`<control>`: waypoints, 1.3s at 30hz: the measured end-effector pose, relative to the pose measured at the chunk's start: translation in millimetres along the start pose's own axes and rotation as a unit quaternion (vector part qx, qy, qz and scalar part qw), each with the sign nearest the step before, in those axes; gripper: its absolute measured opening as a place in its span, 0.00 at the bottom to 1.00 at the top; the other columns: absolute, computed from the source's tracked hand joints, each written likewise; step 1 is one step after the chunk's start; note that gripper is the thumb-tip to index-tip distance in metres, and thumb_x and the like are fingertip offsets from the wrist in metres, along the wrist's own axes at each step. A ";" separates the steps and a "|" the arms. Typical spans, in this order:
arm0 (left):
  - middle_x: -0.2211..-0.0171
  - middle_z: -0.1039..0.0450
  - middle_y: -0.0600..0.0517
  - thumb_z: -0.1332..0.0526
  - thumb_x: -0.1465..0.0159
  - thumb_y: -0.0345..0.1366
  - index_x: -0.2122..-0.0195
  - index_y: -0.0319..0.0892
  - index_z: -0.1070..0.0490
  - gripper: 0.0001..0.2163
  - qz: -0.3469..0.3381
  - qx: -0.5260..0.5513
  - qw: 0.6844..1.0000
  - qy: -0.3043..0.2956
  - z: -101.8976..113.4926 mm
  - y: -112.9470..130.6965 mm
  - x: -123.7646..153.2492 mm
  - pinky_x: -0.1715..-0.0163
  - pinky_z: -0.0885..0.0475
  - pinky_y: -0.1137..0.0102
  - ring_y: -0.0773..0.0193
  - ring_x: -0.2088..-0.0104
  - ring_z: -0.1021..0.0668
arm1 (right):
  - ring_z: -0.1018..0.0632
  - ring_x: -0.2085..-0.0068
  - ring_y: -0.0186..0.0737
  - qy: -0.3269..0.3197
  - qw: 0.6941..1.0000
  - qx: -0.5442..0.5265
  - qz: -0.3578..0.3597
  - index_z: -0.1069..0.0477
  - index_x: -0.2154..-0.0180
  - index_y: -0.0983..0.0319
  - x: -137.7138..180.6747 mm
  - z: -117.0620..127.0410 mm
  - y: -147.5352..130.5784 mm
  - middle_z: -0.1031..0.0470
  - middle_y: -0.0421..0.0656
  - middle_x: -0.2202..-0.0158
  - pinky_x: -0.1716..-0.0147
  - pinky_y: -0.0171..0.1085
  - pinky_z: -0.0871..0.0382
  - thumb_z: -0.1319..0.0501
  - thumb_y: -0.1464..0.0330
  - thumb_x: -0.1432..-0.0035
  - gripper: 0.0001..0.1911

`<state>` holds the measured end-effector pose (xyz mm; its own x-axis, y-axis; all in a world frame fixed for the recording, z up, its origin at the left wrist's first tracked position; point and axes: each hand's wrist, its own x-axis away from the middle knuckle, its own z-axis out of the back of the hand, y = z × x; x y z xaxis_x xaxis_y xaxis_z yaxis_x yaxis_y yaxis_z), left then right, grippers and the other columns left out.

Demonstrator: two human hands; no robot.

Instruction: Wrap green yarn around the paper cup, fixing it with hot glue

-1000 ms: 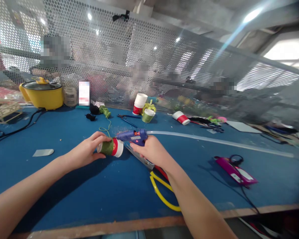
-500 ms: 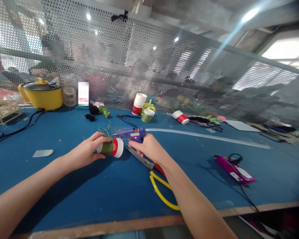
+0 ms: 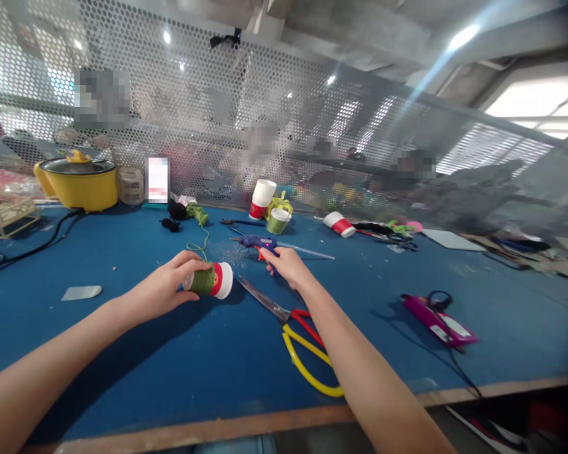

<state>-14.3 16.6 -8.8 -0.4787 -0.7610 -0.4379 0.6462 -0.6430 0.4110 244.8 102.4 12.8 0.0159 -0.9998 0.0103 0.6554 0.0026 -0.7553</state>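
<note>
My left hand [image 3: 182, 277] is closed around a paper cup [image 3: 223, 280] lying on its side, its open-looking white end to the right. Green yarn [image 3: 202, 282] is wound around the cup's left part, beside a red band. A loose strand runs from it to a green yarn ball [image 3: 197, 213] farther back. In my right hand [image 3: 284, 265] is a blue glue gun [image 3: 258, 242], its nozzle pointing left, beyond the cup and apart from it. A clear glue stick [image 3: 307, 251] sticks out of its back. Scissors [image 3: 277, 309] with red and yellow handles lie under my right forearm.
At the back stand a yellow electric pot [image 3: 82, 186], a glass jar [image 3: 131, 186], a phone [image 3: 158, 181], stacked cups [image 3: 262, 198] and a green-wrapped cup [image 3: 278, 221]. Another cup [image 3: 339, 224] lies tipped over. A purple device [image 3: 438, 321] with a cable lies right. Behind rises a perforated metal screen [image 3: 208, 113].
My right hand has moved the glue gun back and slightly right, away from the cup. The scissors' red handle shows more. My left hand and the cup stay nearly in place.
</note>
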 end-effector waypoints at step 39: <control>0.51 0.45 0.47 0.42 0.43 0.25 0.48 0.51 0.42 0.23 -0.051 0.015 0.998 -0.032 3.0 18.7 1.7 0.53 0.31 0.59 0.54 0.51 0.33 | 0.34 0.76 0.27 -0.203 0.948 -0.216 0.119 0.34 0.76 0.65 38.8 -27.2 -68.1 0.32 0.36 0.78 0.72 0.31 0.41 0.36 0.67 0.55 0.09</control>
<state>-4.8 3.0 0.6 -0.5793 -0.6945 -0.4267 0.5746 -0.7192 0.3905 180.2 62.9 46.8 0.4710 -0.8821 -0.0089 0.2279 0.1314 -0.9648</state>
